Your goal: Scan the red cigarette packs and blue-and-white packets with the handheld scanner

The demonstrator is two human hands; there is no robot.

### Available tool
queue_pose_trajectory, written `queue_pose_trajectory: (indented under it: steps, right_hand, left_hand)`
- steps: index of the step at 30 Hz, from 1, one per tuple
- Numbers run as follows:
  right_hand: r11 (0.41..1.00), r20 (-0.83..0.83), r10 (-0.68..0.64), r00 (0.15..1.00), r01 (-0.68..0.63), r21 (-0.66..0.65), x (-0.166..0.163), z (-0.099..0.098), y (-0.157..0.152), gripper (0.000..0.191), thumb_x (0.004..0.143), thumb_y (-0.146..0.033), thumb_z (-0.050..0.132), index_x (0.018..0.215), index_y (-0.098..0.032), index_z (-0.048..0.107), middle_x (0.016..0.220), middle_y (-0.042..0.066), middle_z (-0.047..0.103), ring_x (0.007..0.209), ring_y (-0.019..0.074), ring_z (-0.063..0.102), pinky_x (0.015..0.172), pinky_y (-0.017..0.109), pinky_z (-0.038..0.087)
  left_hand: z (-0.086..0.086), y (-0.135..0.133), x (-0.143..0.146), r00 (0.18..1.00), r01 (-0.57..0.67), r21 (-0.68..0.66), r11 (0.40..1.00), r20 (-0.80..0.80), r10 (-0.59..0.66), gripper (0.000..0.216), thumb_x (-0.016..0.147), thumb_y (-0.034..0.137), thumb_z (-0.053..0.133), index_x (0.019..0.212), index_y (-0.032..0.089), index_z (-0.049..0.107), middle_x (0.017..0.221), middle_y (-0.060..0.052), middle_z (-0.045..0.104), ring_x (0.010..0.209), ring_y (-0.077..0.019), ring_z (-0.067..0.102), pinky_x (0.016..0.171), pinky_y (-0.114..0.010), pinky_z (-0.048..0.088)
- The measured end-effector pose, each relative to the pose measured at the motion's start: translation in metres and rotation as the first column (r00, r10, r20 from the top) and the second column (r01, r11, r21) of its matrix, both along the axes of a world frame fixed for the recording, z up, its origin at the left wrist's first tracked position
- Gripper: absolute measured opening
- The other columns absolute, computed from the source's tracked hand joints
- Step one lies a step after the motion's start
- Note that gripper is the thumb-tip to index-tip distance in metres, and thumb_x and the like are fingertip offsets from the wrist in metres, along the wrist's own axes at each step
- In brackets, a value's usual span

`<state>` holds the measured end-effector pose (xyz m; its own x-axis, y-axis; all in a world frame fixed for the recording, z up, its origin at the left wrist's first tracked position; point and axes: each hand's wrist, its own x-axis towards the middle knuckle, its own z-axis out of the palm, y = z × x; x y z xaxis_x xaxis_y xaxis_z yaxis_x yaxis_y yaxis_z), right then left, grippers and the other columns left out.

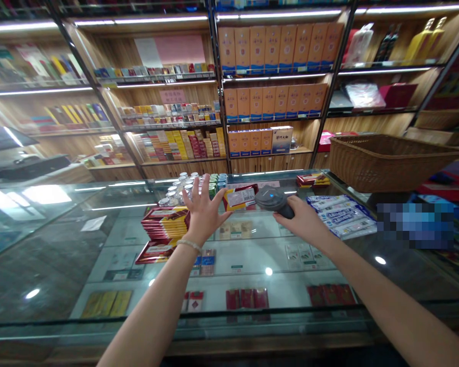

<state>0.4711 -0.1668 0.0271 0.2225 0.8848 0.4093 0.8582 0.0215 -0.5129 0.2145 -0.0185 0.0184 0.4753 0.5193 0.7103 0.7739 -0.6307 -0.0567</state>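
Observation:
My right hand is closed around the handle of a grey barcode scanner, whose head points left at a red and yellow carton with a white barcode label. My left hand hovers open with fingers spread, just left of that carton and above the glass counter. A bracelet sits on my left wrist. A stack of dark red cartons lies just left of my left hand.
Small bottles with white and green caps stand behind my left hand. White and blue cartons lie to the right, a wicker basket beyond them. Another red carton lies at the counter's back. Shelves of boxes line the wall.

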Motion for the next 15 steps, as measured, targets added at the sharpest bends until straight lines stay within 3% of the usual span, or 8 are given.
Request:
queue_pose_trajectory:
  steps: [7,15]
  right_hand:
    - [0.998,0.033,0.023,0.999,-0.022,-0.056,-0.009,0.0037,-0.0051,0.015,0.088,-0.035,0.067,0.093,-0.02,0.069,0.104,0.007,0.067,0.097,0.0238,0.068,0.083,0.033,0.05]
    - [0.996,0.053,0.031,0.998,-0.026,-0.086,-0.0114,0.0063,-0.008,0.013,0.088,-0.033,0.067,0.092,-0.02,0.069,0.101,0.005,0.066,0.094,0.0219,0.068,0.079,0.03,0.048]
  left_hand:
    - [-0.0015,0.0021,0.0002,1.0,0.0,-0.015,1.0,0.013,0.0,0.066,0.075,0.047,0.089,0.135,0.031,0.067,0.177,-0.016,0.014,0.162,-0.0475,0.01,0.123,-0.076,-0.002]
    - [-0.0041,0.0056,0.0004,1.0,-0.007,0.003,1.0,0.005,0.007,0.064,0.079,0.05,0.085,0.137,0.031,0.065,0.177,-0.016,0.013,0.163,-0.0456,0.008,0.124,-0.075,-0.002]
